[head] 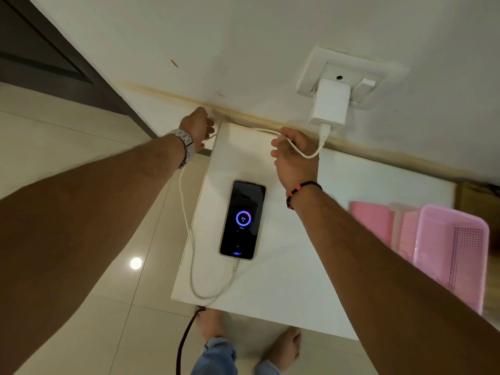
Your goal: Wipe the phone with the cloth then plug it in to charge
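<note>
While the phone [242,220] lies face up near the left edge of the white table [297,280], its screen lit with a charging ring reading 97%, a white cable [192,272] runs from its bottom end, loops off the near table edge and climbs to the left hand [198,128]. That hand, with a metal watch [185,147] at the wrist, is closed on the cable at the table's far left corner. The right hand [293,155] is loosely curled around the cable just below the charger [328,102], which sits in a wall socket [349,77]. A pink basket [454,253] stands at the right.
</note>
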